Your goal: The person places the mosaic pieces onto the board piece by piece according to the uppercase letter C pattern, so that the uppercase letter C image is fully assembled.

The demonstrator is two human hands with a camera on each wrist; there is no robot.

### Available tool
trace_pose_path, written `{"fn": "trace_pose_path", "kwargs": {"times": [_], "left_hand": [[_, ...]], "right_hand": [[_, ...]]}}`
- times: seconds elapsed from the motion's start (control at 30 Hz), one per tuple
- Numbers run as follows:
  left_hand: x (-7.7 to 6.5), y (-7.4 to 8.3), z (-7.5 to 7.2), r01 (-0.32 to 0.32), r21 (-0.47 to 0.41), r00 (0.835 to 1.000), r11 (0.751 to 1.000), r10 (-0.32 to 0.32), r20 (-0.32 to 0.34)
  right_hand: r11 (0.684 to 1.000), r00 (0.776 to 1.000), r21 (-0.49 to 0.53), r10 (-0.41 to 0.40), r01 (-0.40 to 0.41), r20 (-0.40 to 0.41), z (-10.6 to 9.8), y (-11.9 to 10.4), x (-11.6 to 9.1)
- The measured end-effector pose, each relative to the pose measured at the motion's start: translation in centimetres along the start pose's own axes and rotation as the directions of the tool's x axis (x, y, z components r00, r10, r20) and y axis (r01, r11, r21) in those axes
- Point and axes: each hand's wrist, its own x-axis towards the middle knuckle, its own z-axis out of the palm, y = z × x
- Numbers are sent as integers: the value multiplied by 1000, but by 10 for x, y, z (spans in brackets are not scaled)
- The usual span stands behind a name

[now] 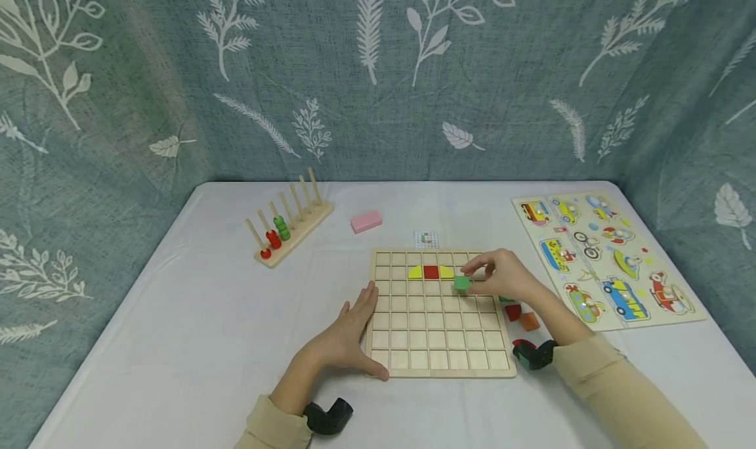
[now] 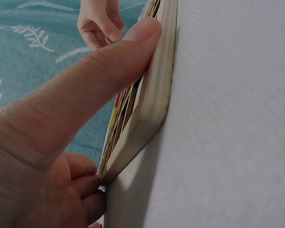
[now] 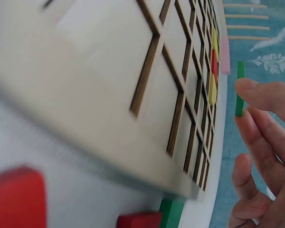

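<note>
A wooden grid board (image 1: 443,373) lies on the white table. My left hand (image 1: 338,341) rests at its near left corner, thumb along the front edge and fingers against the left side. Over the board's upper right cells, my right hand (image 1: 506,277) pinches a thin green square tile (image 1: 462,283) between thumb and fingers; the right wrist view shows the tile (image 3: 240,90) edge-on, raised off the board. In the grid's second row, a red square tile (image 1: 431,272) sits between a left yellow tile (image 1: 416,272) and a right yellow tile (image 1: 447,272).
Beside the board's right edge lie a red tile (image 1: 513,312), an orange tile (image 1: 529,321) and a partly hidden green one. A small patterned card (image 1: 426,239) and pink block (image 1: 366,222) lie behind. A peg stand (image 1: 301,229) is left; a vehicle puzzle (image 1: 608,258) is right.
</note>
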Motion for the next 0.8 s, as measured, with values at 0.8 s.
{"fn": "trace_pose_path", "kwargs": {"times": [0.8], "left_hand": [[1, 1, -1, -6, 0, 1000, 1000, 6, 0]], "right_hand": [[999, 999, 19, -42, 41, 29, 21, -21, 20]]}}
